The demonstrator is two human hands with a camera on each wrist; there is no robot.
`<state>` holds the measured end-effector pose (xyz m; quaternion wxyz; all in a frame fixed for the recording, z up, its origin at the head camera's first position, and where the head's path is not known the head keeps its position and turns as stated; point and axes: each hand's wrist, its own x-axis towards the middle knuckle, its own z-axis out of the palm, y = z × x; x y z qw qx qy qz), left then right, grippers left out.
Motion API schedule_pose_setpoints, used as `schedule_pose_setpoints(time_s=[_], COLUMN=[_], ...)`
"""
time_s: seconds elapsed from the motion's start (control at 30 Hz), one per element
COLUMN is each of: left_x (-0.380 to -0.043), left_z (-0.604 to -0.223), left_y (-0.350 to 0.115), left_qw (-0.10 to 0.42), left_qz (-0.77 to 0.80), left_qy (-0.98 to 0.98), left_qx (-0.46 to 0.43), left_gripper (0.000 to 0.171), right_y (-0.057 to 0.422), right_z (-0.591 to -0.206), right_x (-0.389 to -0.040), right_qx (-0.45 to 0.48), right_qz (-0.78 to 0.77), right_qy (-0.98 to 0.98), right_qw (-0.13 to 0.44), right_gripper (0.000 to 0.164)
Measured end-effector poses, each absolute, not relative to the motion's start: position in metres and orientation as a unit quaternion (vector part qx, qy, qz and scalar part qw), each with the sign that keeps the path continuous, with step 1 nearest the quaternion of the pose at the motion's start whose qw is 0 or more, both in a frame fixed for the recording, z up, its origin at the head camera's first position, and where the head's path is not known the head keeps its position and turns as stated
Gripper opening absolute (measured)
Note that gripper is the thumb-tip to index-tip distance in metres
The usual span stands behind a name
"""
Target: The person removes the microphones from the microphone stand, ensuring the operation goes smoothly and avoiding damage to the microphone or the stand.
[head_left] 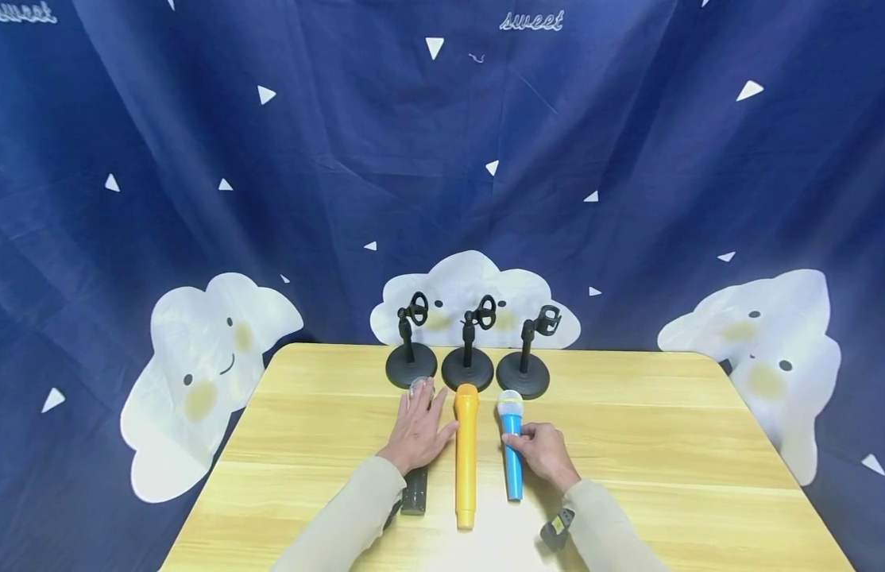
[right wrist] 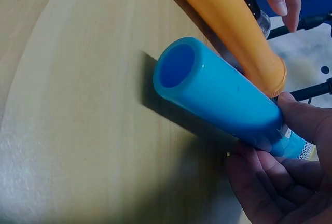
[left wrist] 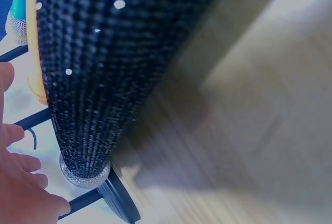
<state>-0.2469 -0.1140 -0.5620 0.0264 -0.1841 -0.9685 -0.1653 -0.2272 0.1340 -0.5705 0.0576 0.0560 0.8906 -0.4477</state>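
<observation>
In the head view my right hand (head_left: 545, 453) pinches the blue microphone (head_left: 512, 461) between thumb and fingers, partway along its handle. The right wrist view shows its hollow end (right wrist: 179, 66) and the thumb on its side. My left hand (head_left: 417, 433), fingers spread and fairly straight, lies over the black microphone (head_left: 415, 492); whether it touches is unclear. That microphone's dark, glittery, textured handle (left wrist: 114, 53) fills much of the left wrist view, and the hand covers its middle from above. Between both hands lies an orange microphone (head_left: 466, 461), close to my left thumb.
Behind the microphones three black desktop stands stand in a row: a left stand (head_left: 411, 365), a middle stand (head_left: 467, 369) and a right stand (head_left: 523, 373), each with a clip on top. The wooden table (head_left: 664, 445) ends at a dark blue curtain (head_left: 385, 143).
</observation>
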Motion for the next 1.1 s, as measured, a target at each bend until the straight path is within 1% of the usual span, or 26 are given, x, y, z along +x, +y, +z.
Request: schedule_pose_setpoints(time_s=[0.2, 0.43, 1.1], left_x=[-0.2458, -0.2454, -0.2393], left_z=[-0.564, -0.5631, -0.5681], left_y=[-0.1185, -0.1189, -0.1246], left_qw=[0.038, 0.034, 0.059], left_qz=[-0.171, -0.165, -0.178], left_qy=[-0.967, -0.97, -0.964], left_qx=[-0.185, -0.177, -0.188], left_gripper=[0.064, 0.065, 0.063], right_y=[0.1342, 0.1329, 0.1297], right_z=[-0.5724, -0.5716, -0.5728], right_x=[-0.2306, -0.2317, -0.2294], right_qx=[0.058, 0.057, 0.055], right_qz=[-0.434, -0.426, -0.417], right_qy=[0.897, 0.901, 0.904], right_qw=[0.066, 0.066, 0.072], right_gripper=[0.033, 0.038, 0.034])
